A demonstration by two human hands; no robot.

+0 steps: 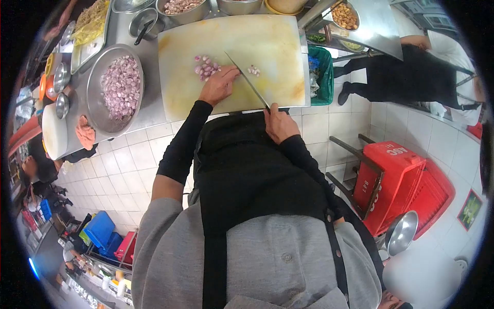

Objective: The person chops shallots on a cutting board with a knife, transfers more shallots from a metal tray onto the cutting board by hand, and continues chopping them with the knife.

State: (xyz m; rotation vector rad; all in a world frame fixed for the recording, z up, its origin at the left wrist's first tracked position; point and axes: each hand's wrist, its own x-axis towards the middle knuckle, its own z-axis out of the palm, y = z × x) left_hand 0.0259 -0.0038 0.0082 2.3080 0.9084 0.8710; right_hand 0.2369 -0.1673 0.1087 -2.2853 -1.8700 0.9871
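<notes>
My right hand (280, 125) grips the handle of a long kitchen knife (252, 88), whose blade slants up and left across a pale, stained cutting board (185, 41). Beside the blade, my left hand (220, 85) has its fingers bent and drawn together on the board; whatever they hold is hidden. A small heap of peeled purple shallots (207, 68) lies just above and left of that hand. Several small pale cut pieces (253, 70) rest on the far side of the blade. Left of the board, a large perforated metal colander (91, 98) holds many shallots (120, 86).
Metal bowls (182, 11) of food line the board's far edge. A green lined bin (323, 82) stands right of the board, and a person in a dark apron (422, 72) beyond it. Red crates (388, 180) are behind at right. A pink cloth (85, 132) lies near the counter edge.
</notes>
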